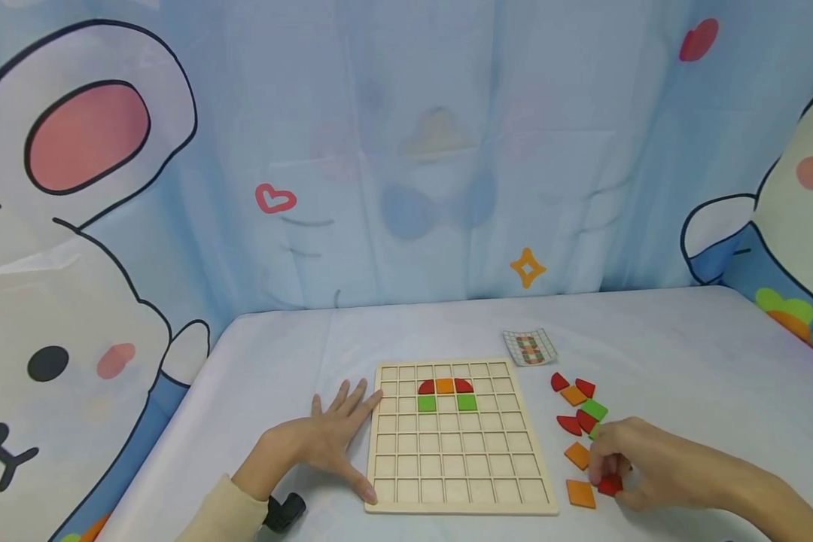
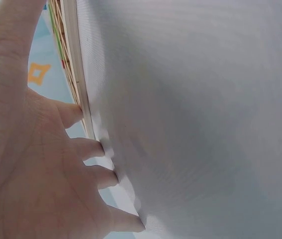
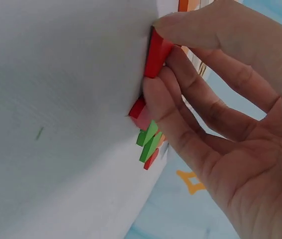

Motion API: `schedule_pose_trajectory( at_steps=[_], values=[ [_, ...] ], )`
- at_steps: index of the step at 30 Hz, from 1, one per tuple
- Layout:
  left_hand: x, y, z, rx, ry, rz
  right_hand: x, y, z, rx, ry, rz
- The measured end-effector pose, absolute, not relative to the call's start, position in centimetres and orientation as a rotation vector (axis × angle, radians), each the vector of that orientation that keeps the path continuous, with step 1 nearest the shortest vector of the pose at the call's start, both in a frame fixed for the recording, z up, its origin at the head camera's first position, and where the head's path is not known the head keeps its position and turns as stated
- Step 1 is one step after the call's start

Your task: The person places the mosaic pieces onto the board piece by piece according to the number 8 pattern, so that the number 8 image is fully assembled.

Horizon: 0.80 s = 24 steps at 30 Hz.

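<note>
A wooden grid board point(image 1: 450, 485) lies flat on the white-covered table. My left hand point(image 1: 328, 440) has its fingers spread, with the thumb and index finger touching the board's left edge. In the upper rows of the board sit a red quarter-round tile point(image 1: 427, 387), an orange square tile point(image 1: 444, 386), another red quarter-round tile point(image 1: 464, 386) and two green square tiles point(image 1: 427, 403). To the right of the board, my right hand point(image 1: 657, 463) pinches a red tile point(image 3: 156, 55) between thumb and fingertips, at the tabletop. Its full shape is partly hidden by the fingers.
Several loose red, green and orange tiles lie right of the board, among them an orange square point(image 1: 580, 494) and a red piece point(image 1: 569, 425). A small pattern card point(image 1: 529, 348) lies behind them. A printed blue curtain point(image 1: 420, 226) hangs beyond the table.
</note>
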State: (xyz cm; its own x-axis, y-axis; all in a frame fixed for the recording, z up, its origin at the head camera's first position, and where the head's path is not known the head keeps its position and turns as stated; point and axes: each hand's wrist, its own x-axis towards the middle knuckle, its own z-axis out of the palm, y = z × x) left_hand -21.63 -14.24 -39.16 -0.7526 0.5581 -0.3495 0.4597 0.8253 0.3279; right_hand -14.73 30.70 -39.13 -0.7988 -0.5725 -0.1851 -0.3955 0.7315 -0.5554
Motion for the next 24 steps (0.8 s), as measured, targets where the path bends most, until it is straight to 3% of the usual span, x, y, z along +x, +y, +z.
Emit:
schedule_pose_trajectory(
  at_steps=[16,24],
  values=[
    [-21.53,-14.35,-39.11,0.753,2.568,0.312,-15.05,30.92,-38.64,-0.564,2.466,-0.836],
    [-21.57,-14.21,-39.12,0.759,2.583,0.294,-14.84,30.78,-38.22,-0.62,2.462,-0.769]
  ],
)
